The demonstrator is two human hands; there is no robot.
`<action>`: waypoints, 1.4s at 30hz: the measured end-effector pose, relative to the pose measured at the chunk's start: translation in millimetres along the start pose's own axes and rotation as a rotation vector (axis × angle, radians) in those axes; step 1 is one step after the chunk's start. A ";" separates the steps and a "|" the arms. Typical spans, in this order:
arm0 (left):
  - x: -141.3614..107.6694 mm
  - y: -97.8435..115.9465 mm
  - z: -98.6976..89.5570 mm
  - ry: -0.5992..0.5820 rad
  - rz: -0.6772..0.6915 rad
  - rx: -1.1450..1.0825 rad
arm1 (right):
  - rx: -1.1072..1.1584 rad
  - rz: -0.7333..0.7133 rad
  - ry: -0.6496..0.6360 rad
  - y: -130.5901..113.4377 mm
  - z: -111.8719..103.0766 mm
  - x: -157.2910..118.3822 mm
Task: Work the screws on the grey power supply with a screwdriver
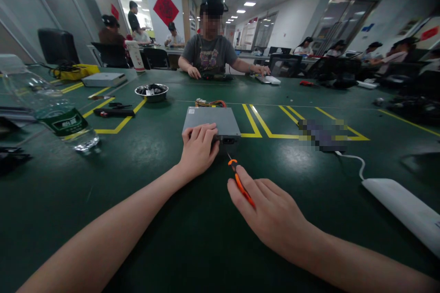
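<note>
A grey metal box (215,119) with a power socket in its near side lies on the green table (172,247); coloured wires (211,103) come out behind it. My left hand (200,149) grips the box's near left edge, fingers on its top. In my right hand (268,206) is an orange and black screwdriver (242,187), its thin tip pointing forward, just short of the box's near side and not touching it.
At the left stand a water bottle (65,121) and a metal bowl (151,93) of dark parts. A blurred phone-like object (321,135) joins by white cable to a white power strip (402,206) at the right. Across the table sits a person (213,50).
</note>
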State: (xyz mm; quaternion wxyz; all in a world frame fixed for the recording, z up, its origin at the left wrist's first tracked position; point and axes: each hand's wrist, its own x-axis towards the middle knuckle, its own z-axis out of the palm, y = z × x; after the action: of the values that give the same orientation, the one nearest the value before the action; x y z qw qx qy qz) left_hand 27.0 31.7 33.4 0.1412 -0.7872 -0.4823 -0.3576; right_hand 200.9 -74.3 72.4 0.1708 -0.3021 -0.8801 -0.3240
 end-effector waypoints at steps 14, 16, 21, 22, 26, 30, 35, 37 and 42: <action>0.3 -0.2 0.9 0.014 -0.013 0.003 | 0.021 0.063 0.052 6.3 1.1 1.0; 0.5 0.2 0.5 0.011 -0.020 0.004 | 0.038 0.092 0.021 7.0 0.3 1.5; 1.3 0.1 -2.7 -0.011 -0.022 0.024 | 0.075 0.001 0.040 0.9 4.1 -0.2; 1.4 -0.1 -3.7 -0.017 -0.021 0.029 | 0.082 -0.013 0.064 0.4 5.9 -0.8; 1.3 -0.9 -8.5 -0.044 -0.032 0.049 | 0.135 -0.024 0.133 2.7 11.2 -2.1; -1.9 -1.4 -15.1 -0.054 -0.059 0.068 | 0.182 -0.037 0.138 4.7 11.7 -3.4; -11.6 -7.1 -29.6 -0.058 -0.095 0.073 | 0.250 -0.073 0.125 1.4 10.4 -6.3; -16.3 -11.2 -36.6 -0.067 -0.105 0.078 | 0.282 -0.090 0.113 -2.7 9.0 -5.7; -22.8 -18.7 -46.6 -0.056 -0.125 0.070 | 0.328 -0.138 0.110 -17.4 2.8 6.7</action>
State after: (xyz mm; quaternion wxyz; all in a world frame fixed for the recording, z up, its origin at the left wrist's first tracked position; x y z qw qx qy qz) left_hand -15.4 -0.5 47.9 0.1324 -0.7599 -0.5463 -0.3265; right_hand 184.3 -80.2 65.5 0.2428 -0.1910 -0.9292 -0.2031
